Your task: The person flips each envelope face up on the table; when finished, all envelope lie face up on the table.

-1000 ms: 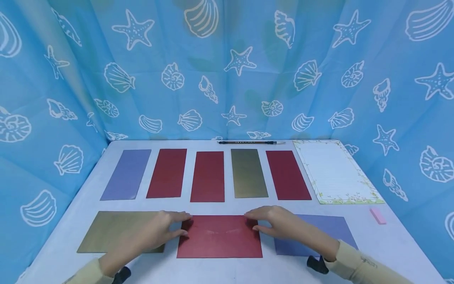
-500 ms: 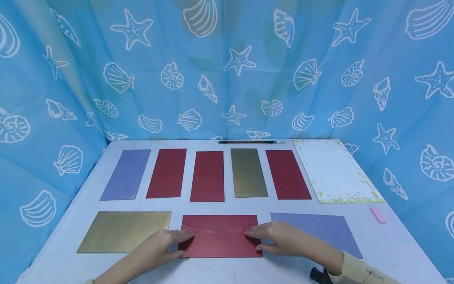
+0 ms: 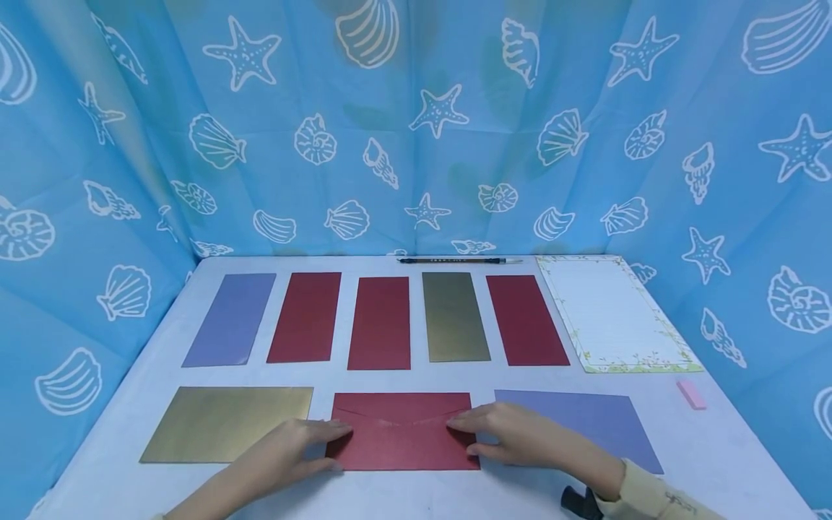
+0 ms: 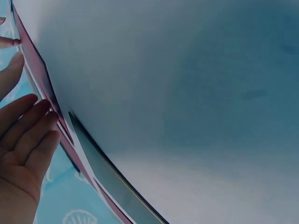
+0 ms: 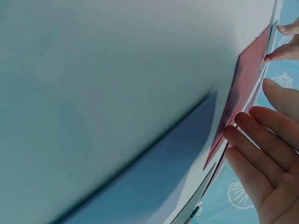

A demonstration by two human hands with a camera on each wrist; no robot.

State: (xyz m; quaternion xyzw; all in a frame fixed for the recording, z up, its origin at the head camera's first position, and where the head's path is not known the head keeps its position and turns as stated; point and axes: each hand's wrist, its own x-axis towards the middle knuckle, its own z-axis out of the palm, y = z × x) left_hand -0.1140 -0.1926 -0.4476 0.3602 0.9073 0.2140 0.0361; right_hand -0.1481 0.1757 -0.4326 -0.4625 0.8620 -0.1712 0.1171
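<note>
A red envelope [image 3: 403,433] lies flap-side up in the front row of a white worktop [image 3: 728,448], its V-shaped flap seam showing near the far edge; it is wide, matt and flat. The left hand [image 3: 305,442] rests on its left end, fingers straight, fingertips at the upper left corner and thumb near the lower left edge. The right hand [image 3: 503,437] mirrors it on the right end, fingers flat and extended over the flap's right tip, thumb at the lower right corner. Neither hand pinches or curls round the paper. A second ago both hands lay farther back, at the envelope's top corners; half a second ago they had drawn toward the near edge, and since then they have barely shifted. The envelope itself has not moved. A gold envelope [image 3: 221,425] lies just to its left and a lilac envelope [image 3: 585,419] just to its right, each apart by a narrow strip of bare worktop. Behind, well apart, runs a row of five upright envelopes [image 3: 380,323], with a bordered letter sheet [image 3: 611,310] at right, a brush pen [image 3: 458,260] at the back edge and a pink eraser [image 3: 691,394] near the right side. A bare strip lies between the red envelope and the near edge.
</note>
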